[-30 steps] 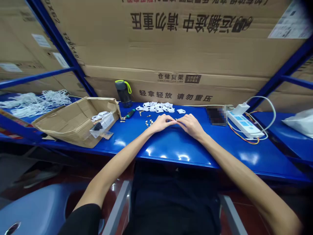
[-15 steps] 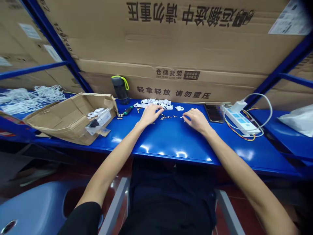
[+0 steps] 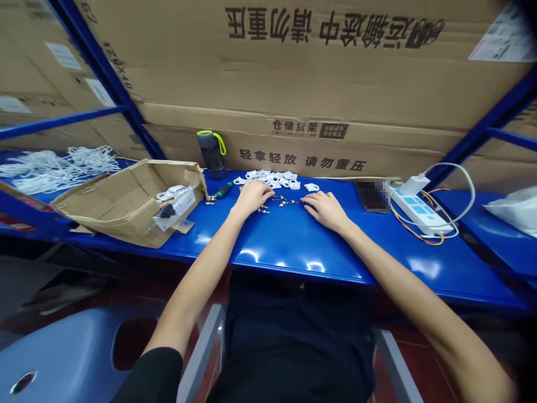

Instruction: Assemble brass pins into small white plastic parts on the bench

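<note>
Our right hand (image 3: 325,209) has neared the brass-coloured pieces (image 3: 282,205) — now reachable; whether it or our left hand (image 3: 253,197) grips, we can't tell.

On the blue table (image 3: 268,240), small brass-coloured pieces (image 3: 283,204) lie between the left hand (image 3: 252,196) and the right hand (image 3: 325,210); whether the fingers hold something, I cannot tell. White plastic parts (image 3: 274,182) are behind. A bottle (image 3: 213,158) stands near the green screwdriver (image 3: 224,191); rightward, a smartphone (image 3: 368,198) lies beside the power strip (image 3: 422,214).
</note>
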A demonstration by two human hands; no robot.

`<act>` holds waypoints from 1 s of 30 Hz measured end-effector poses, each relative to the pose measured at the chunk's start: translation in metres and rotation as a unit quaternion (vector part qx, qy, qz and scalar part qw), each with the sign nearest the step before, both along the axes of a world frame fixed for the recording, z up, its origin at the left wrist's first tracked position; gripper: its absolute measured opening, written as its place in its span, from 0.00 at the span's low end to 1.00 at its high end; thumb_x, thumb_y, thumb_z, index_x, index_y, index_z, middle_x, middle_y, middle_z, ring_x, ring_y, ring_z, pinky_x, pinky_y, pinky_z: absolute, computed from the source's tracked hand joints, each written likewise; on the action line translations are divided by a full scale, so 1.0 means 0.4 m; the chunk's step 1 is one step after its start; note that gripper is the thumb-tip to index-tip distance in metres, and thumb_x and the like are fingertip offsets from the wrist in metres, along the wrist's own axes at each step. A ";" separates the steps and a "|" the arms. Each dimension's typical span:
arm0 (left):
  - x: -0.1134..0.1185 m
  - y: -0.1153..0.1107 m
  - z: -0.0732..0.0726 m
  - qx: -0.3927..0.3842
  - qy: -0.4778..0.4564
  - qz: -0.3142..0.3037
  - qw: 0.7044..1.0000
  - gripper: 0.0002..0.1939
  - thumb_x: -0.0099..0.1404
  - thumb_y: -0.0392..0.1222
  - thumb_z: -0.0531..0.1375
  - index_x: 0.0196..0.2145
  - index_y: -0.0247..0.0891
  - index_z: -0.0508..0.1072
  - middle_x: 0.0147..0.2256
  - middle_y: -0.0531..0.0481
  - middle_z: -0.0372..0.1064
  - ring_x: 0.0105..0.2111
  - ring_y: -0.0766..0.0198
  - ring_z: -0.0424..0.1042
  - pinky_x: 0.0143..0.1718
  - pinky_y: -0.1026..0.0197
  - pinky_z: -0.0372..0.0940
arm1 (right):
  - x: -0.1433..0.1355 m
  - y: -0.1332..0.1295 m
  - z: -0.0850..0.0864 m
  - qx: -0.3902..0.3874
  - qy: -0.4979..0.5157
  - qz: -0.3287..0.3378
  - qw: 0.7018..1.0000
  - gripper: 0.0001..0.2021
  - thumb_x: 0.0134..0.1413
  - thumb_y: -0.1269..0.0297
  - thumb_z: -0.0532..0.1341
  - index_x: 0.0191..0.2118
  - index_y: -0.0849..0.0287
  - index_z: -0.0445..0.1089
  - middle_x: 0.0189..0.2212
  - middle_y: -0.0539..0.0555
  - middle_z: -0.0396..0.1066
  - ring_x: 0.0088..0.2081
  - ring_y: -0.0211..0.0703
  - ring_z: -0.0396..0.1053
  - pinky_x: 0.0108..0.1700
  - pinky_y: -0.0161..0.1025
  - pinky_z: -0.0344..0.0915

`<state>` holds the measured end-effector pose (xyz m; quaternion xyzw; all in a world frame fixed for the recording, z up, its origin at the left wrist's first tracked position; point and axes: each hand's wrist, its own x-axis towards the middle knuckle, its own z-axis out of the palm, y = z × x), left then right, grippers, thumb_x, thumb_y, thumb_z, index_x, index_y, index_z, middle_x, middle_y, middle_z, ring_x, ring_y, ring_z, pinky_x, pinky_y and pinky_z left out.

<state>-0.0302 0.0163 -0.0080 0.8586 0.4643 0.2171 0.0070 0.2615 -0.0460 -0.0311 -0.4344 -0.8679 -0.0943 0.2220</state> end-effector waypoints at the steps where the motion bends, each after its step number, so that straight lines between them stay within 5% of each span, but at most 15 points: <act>1: 0.010 -0.004 -0.001 0.005 -0.007 -0.004 1.000 0.15 0.75 0.47 0.58 0.40 0.39 0.84 0.41 0.41 0.78 0.46 0.49 0.71 0.55 0.49 0.61 | -0.007 0.003 -0.003 -0.006 -0.002 0.007 1.000 0.14 0.72 0.63 0.57 0.54 0.54 0.78 0.52 0.61 0.79 0.50 0.57 0.73 0.47 0.51 0.63; 8: 0.112 -0.062 -0.012 -0.064 -0.110 -0.169 0.977 0.17 0.76 0.51 0.57 0.46 0.42 0.84 0.44 0.45 0.79 0.46 0.53 0.73 0.54 0.52 0.64 | -0.007 0.000 -0.016 -0.014 0.035 0.031 0.999 0.10 0.69 0.69 0.59 0.44 0.55 0.79 0.44 0.58 0.82 0.45 0.55 0.75 0.46 0.50 0.63; 19: 0.155 -0.107 0.003 -0.205 -0.220 -0.164 0.939 0.26 0.75 0.59 0.55 0.36 0.36 0.83 0.34 0.48 0.80 0.36 0.59 0.74 0.43 0.58 0.66 | -0.023 -0.044 0.004 -0.007 0.231 0.075 0.970 0.07 0.68 0.61 0.58 0.40 0.53 0.73 0.40 0.56 0.80 0.41 0.50 0.77 0.46 0.46 0.72; 30: 0.136 -0.089 0.002 -0.191 -0.209 -0.202 0.937 0.20 0.78 0.52 0.53 0.37 0.37 0.76 0.38 0.48 0.77 0.40 0.59 0.74 0.49 0.58 0.66 | -0.003 -0.032 0.007 0.045 0.170 0.118 0.977 0.05 0.68 0.68 0.58 0.42 0.54 0.70 0.42 0.57 0.78 0.44 0.49 0.77 0.48 0.45 0.73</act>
